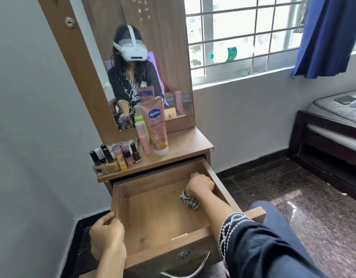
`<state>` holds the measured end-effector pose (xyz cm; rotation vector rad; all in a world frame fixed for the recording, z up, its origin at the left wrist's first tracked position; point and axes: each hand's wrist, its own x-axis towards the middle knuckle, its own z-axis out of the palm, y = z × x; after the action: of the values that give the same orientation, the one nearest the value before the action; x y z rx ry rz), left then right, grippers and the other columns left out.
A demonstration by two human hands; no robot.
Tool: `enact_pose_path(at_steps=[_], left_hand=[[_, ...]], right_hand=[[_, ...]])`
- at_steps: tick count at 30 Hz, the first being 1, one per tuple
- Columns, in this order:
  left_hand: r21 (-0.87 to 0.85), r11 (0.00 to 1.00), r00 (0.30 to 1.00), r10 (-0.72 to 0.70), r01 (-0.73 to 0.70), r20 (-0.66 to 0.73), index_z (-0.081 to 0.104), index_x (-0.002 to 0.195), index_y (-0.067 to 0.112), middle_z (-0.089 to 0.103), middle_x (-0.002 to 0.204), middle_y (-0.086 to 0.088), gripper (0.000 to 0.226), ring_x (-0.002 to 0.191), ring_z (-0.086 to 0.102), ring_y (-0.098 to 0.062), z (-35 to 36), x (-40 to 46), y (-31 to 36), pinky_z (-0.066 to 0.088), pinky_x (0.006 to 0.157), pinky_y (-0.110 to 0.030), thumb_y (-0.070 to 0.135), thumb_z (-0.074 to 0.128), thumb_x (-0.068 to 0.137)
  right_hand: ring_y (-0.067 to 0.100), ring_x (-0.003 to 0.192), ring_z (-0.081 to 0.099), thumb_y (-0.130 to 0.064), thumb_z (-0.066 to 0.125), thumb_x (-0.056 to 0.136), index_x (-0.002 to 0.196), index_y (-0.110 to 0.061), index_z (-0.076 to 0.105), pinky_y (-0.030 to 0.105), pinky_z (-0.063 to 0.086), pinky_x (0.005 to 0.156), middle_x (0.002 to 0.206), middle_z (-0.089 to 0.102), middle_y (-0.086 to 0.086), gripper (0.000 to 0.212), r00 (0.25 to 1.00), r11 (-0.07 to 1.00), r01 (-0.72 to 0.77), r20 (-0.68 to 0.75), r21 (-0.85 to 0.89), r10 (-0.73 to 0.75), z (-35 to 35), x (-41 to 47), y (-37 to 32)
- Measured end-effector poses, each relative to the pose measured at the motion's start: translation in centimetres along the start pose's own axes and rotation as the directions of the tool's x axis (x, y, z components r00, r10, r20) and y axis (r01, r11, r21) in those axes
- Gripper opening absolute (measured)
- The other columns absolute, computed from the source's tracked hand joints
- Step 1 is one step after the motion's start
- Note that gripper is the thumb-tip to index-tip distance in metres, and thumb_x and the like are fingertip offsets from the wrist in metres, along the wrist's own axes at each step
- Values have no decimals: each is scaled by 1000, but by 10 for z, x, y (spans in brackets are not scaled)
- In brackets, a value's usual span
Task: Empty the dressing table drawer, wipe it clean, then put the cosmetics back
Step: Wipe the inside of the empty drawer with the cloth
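Dressing table (185, 145): brown wood-grain laminate, flat top, mirror (153, 63) behind. Drawer (159, 209) pulled fully out below the front edge; rigid open box, smooth bare floor, no cosmetics inside, metal handle and lock on the front panel. Judged stiff and free-sliding, so best steadied by a wall while wiped. Lotion tube (158, 127): pink, glossy, standing cap-down near the back of the top; probably soft-walled and slippery, best taken round the middle. Nail polish bottles (115, 159): small glass, dark caps, crowded at the front left corner; judged fragile and easily toppled, best lifted singly by the cap. Left hand (106, 235): fingers curled over the drawer's left wall near its front corner. Right hand (201, 184): closed fist at the drawer's back right corner, bunching a cloth (190, 199). Cloth: striped grey, soft, limp, crumpled; judged light.
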<state>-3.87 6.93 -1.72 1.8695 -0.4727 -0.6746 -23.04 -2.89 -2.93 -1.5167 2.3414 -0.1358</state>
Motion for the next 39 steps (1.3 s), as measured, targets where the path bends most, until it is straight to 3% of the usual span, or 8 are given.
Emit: enact_pose_path(at_steps=[4, 10, 14, 20, 23, 30, 36, 39], left_hand=[[11, 1000, 1000, -6, 6, 2, 68, 109, 14, 66, 112, -7, 23, 82, 52, -25, -1, -1, 1, 40, 71, -32, 10, 53, 92], [4, 1000, 1000, -11, 11, 3, 69, 109, 13, 66, 115, -7, 22, 87, 55, -28, 0, 1, 0, 41, 75, -33, 10, 55, 92], [-19, 1000, 1000, -2, 2, 13, 70, 107, 15, 66, 113, -6, 21, 86, 54, -26, 2, 5, -2, 42, 76, -33, 10, 57, 91], [-63, 998, 999, 20, -19, 28, 69, 98, 16, 66, 113, -7, 17, 93, 60, -30, 4, 13, -8, 43, 76, -32, 7, 59, 88], [-45, 999, 1000, 11, -10, 9, 69, 99, 17, 66, 113, -6, 17, 98, 60, -32, 5, 15, -9, 44, 81, -35, 9, 59, 88], [-52, 999, 1000, 13, -13, 4, 70, 100, 14, 65, 100, -3, 16, 82, 55, -25, 6, 12, -8, 42, 74, -32, 9, 60, 88], [-44, 999, 1000, 26, -25, 16, 69, 100, 10, 66, 111, -10, 19, 90, 59, -31, 5, 11, -7, 44, 78, -32, 3, 56, 88], [-34, 999, 1000, 28, -28, -11, 70, 102, 12, 67, 109, -8, 20, 89, 59, -30, 5, 9, -3, 45, 79, -34, 7, 56, 89]], right_hand=[[17, 103, 65, -25, 54, 90, 124, -8, 59, 26, 54, 59, 120, 63, 2, 38, 993, 963, -1, 113, -270, 33, -1, -17, -10], [5, 100, 65, -15, 54, 93, 116, -7, 64, 17, 55, 77, 82, 64, 0, 26, 991, 936, -7, 125, -353, 55, 9, -35, -15], [13, 91, 69, -9, 49, 94, 111, -4, 65, 22, 52, 55, 107, 68, 2, 24, 998, 961, -59, -34, -271, 52, 9, -15, -16], [19, 108, 64, -5, 39, 98, 117, -8, 63, 29, 54, 79, 118, 65, 6, 31, 985, 992, 8, -172, -126, -30, 1, 12, -14], [22, 115, 60, -15, 42, 99, 122, -7, 60, 31, 52, 85, 125, 61, 8, 30, 991, 999, 16, -130, -28, -19, 0, 13, -13], [29, 128, 46, -56, 44, 92, 140, 4, 34, 36, 46, 96, 142, 42, 16, 77, 991, 992, -51, 128, 116, 36, 6, 5, -7], [17, 94, 66, -31, 54, 92, 132, 0, 49, 20, 53, 67, 120, 60, 11, 50, 977, 966, -19, 199, -256, 72, 2, -29, -12], [12, 44, 51, -26, 56, 91, 113, 1, 60, 16, 52, 65, 62, 56, 9, 36, 956, 924, -19, 263, -381, 128, 7, -46, -16]])
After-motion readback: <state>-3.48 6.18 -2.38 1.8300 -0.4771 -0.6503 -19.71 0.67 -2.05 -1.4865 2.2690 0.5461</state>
